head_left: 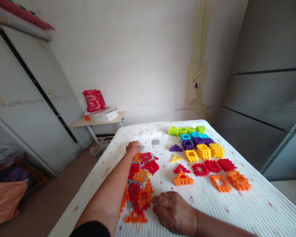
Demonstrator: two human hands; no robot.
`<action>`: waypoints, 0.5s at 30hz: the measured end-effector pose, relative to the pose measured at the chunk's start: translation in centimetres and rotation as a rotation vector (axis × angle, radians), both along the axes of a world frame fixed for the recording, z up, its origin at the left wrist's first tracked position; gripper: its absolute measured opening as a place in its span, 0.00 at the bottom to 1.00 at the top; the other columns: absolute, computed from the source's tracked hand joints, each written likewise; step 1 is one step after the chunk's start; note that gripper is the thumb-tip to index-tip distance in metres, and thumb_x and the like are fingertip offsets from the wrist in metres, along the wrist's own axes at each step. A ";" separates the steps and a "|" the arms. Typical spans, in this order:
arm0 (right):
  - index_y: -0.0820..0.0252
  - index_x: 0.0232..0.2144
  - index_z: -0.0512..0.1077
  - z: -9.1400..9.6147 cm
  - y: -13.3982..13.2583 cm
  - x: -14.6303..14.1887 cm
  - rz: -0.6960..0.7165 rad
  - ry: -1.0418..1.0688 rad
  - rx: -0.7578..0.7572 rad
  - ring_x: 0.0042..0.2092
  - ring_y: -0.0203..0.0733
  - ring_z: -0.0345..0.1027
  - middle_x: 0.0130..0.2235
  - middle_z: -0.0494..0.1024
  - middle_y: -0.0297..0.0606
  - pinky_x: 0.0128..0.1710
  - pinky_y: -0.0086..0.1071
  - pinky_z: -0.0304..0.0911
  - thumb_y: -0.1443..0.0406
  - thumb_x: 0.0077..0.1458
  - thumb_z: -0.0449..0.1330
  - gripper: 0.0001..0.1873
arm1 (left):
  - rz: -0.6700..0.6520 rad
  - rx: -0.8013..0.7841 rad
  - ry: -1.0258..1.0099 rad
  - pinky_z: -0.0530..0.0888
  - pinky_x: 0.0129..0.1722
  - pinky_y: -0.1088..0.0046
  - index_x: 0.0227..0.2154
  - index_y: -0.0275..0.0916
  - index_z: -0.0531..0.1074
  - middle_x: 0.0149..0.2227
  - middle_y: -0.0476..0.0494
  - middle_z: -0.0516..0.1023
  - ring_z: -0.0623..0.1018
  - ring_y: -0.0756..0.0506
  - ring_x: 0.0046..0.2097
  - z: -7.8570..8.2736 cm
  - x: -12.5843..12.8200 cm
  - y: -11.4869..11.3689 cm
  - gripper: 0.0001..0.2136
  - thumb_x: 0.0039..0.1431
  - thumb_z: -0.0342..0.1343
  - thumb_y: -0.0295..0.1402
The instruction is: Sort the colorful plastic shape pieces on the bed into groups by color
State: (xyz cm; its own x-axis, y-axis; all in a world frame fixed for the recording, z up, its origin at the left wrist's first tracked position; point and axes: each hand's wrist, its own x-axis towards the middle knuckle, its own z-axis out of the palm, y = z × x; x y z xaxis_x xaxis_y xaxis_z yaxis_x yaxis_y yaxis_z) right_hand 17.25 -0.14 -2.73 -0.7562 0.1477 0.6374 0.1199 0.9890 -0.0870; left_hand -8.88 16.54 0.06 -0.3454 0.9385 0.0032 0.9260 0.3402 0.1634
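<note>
My left hand [133, 147] reaches to the far end of a mixed heap of interlocking plastic tiles. Its fingers are closed on a grey tile [142, 147], partly hidden by them. Another grey tile [156, 142] lies flat just to the right. In the heap, red tiles [152, 167] and orange tiles [139, 176] overlap, with some grey and yellow between. My right hand [174, 210] rests by the heap's near right side, fingers curled beside an orange window tile [144, 197]. Anything inside those fingers is hidden.
Sorted stacks stand on the right: green tiles [183, 131], blue tiles [198, 135], purple tiles [187, 144], yellow tiles [203, 151], red stacked tiles [212, 166], orange stacked tiles [238, 180]. They lie on a ribbed white mattress [167, 223]. A small table [81, 123] stands behind, left.
</note>
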 end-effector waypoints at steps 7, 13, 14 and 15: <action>0.62 0.29 0.65 -0.5 -0.1 -0.4 -0.016 -0.031 0.046 0.28 0.34 0.64 0.32 0.74 0.41 0.28 0.29 0.60 0.70 0.58 0.48 0.08 | 0.050 -0.043 0.005 0.66 0.46 0.61 0.44 0.44 0.71 0.52 0.37 0.71 0.69 0.37 0.53 -0.5 1.1 -1.0 0.20 0.45 0.55 0.40; 0.62 0.29 0.65 -0.9 -0.1 -0.4 -0.022 -0.036 0.088 0.27 0.34 0.64 0.30 0.73 0.40 0.28 0.28 0.60 0.70 0.58 0.49 0.07 | 0.049 0.048 0.003 0.64 0.46 0.57 0.48 0.45 0.67 0.48 0.37 0.74 0.71 0.37 0.51 0.9 2.9 -0.7 0.21 0.50 0.49 0.42; 0.62 0.29 0.65 -0.9 -0.1 -0.4 -0.019 -0.039 0.091 0.27 0.34 0.64 0.30 0.73 0.40 0.28 0.28 0.60 0.70 0.58 0.49 0.07 | 0.037 0.067 -0.002 0.64 0.46 0.57 0.50 0.46 0.65 0.49 0.38 0.73 0.70 0.37 0.51 1.2 3.3 -0.4 0.23 0.51 0.47 0.44; 0.62 0.28 0.65 -0.9 -0.1 -0.4 -0.018 -0.042 0.092 0.27 0.34 0.64 0.30 0.73 0.39 0.28 0.28 0.59 0.70 0.58 0.49 0.07 | 0.023 0.082 -0.007 0.64 0.46 0.58 0.52 0.47 0.63 0.49 0.38 0.73 0.70 0.38 0.52 1.3 3.9 0.1 0.24 0.52 0.46 0.45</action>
State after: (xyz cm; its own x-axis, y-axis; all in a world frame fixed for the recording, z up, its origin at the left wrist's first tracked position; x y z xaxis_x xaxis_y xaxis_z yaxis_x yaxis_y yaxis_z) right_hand 16.82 -0.25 -3.65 -0.7805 0.1038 0.6165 0.1393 0.9902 0.0096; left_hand -5.03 16.61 1.39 -0.3675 0.9268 0.0770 0.9166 0.3470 0.1985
